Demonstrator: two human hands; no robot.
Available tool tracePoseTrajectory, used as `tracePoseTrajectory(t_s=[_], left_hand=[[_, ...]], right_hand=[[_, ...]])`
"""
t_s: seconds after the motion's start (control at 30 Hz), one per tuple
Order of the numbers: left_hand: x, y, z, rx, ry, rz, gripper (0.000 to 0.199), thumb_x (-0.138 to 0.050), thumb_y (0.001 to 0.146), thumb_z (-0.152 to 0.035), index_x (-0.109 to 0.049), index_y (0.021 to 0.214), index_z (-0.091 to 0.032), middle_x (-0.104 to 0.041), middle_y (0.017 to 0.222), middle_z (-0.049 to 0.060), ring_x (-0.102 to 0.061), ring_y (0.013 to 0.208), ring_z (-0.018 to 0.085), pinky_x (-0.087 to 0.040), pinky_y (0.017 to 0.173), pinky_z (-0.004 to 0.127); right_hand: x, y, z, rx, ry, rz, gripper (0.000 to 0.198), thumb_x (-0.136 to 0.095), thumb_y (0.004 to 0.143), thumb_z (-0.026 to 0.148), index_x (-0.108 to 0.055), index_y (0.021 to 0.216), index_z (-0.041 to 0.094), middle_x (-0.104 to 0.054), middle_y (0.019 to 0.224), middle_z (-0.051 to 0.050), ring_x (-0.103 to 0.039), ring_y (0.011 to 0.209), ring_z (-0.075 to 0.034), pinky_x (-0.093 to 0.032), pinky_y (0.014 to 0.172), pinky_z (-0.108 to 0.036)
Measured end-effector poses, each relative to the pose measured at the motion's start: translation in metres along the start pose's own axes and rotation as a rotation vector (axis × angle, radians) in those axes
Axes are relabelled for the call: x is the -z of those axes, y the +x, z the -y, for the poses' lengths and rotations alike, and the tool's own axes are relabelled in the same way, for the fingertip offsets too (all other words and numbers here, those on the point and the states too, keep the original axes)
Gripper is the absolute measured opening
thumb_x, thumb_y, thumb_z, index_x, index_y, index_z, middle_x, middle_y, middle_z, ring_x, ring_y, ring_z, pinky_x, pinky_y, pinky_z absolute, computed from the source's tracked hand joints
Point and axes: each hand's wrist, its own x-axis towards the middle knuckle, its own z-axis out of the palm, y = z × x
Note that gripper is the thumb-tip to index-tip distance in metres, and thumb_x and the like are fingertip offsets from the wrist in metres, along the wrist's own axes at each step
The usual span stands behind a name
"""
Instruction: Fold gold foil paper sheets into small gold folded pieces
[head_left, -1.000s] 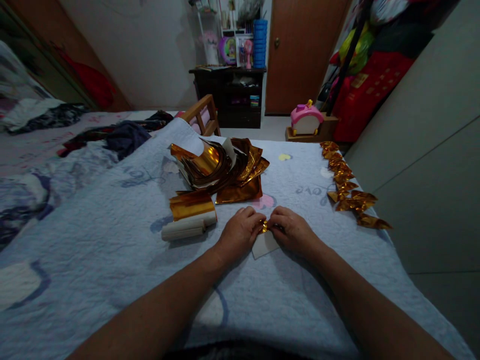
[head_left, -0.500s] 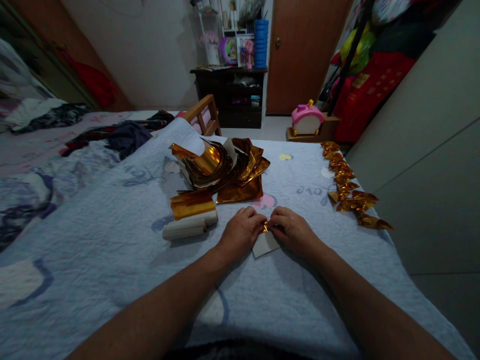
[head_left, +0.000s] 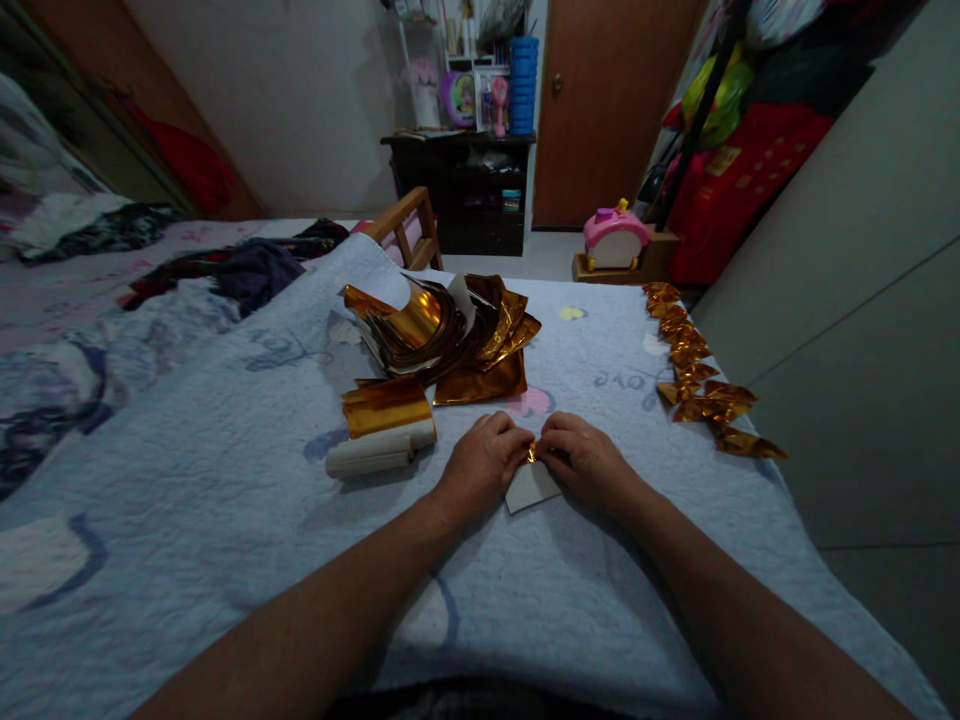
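Note:
Between my hands lies a sheet of gold foil paper (head_left: 532, 487), pale side up, its far edge turned over to show gold. My left hand (head_left: 489, 456) pinches that gold edge from the left, fingers closed. From the right, my right hand (head_left: 583, 453) pinches the same edge, its fingertips close to those of the left. Just beyond is a fanned stack of gold foil sheets (head_left: 420, 325). Left of my hands sit a curled gold sheet (head_left: 386, 408) and a pale rolled bundle (head_left: 371, 452). Folded gold foil pieces (head_left: 686, 345) form a row along the right edge.
A blue patterned cloth (head_left: 247, 500) covers the surface under everything. Dark clothes (head_left: 259, 275) lie on the bedding at left. Past the far edge stand a wooden chair (head_left: 420, 225), a dark cabinet (head_left: 459, 195) and a pink toy case (head_left: 615, 240). A pale panel (head_left: 862, 350) rises at right.
Both hands keep their pinch on the sheet with barely any movement. The stack, the roll and the folded pieces stay where they were.

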Motion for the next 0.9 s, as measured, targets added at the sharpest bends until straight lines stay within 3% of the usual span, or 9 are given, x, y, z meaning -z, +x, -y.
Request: tracePoseTrajectory(t_s=[0.2, 0.33, 0.5, 0.63, 0.9], left_hand=[[-0.002, -0.001, 0.001, -0.018, 0.037, -0.003, 0.017, -0.058, 0.096, -0.023, -0.074, 0.104, -0.021, -0.062, 0.095, 0.005, -0.056, 0.093, 0.021, -0.047, 0.082, 0.033], [-0.004, -0.002, 0.001, -0.066, 0.179, 0.003, 0.018, -0.056, 0.098, -0.026, -0.073, 0.102, -0.022, -0.064, 0.099, 0.006, -0.056, 0.093, 0.022, -0.047, 0.078, 0.033], [-0.002, -0.007, -0.004, -0.230, 0.293, 0.065, 0.017, -0.059, 0.097, -0.022, -0.068, 0.111, -0.019, -0.069, 0.105, 0.007, -0.058, 0.102, 0.025, -0.049, 0.089, 0.038], [-0.001, -0.009, -0.010, -0.226, 0.355, 0.094, 0.017, -0.057, 0.097, -0.018, -0.067, 0.110, -0.015, -0.070, 0.101, 0.008, -0.061, 0.101, 0.026, -0.053, 0.088, 0.039], [0.000, -0.011, -0.011, -0.286, 0.402, 0.045, 0.017, -0.057, 0.098, -0.019, -0.065, 0.111, -0.014, -0.071, 0.107, 0.007, -0.064, 0.098, 0.023, -0.057, 0.083, 0.036]], right_hand=[[0.004, 0.000, 0.003, 0.006, -0.006, 0.028, 0.018, -0.059, 0.087, 0.008, -0.073, 0.083, 0.019, -0.064, 0.089, -0.006, -0.058, 0.088, -0.019, -0.046, 0.078, -0.031], [0.010, -0.001, 0.007, 0.026, -0.012, 0.071, 0.022, -0.057, 0.086, 0.006, -0.075, 0.086, 0.019, -0.065, 0.091, -0.007, -0.058, 0.091, -0.020, -0.046, 0.081, -0.033], [0.015, -0.002, 0.008, 0.048, 0.006, 0.087, 0.032, -0.052, 0.082, 0.003, -0.077, 0.092, 0.020, -0.067, 0.094, -0.008, -0.058, 0.094, -0.021, -0.046, 0.086, -0.035], [0.017, -0.003, 0.007, 0.050, 0.035, 0.098, 0.037, -0.048, 0.079, 0.000, -0.075, 0.094, 0.020, -0.068, 0.092, -0.006, -0.058, 0.092, -0.020, -0.045, 0.087, -0.034], [0.030, -0.002, 0.016, -0.087, -0.034, 0.116, 0.038, -0.047, 0.077, 0.000, -0.069, 0.103, 0.016, -0.066, 0.088, -0.007, -0.056, 0.088, -0.020, -0.042, 0.080, -0.031]])
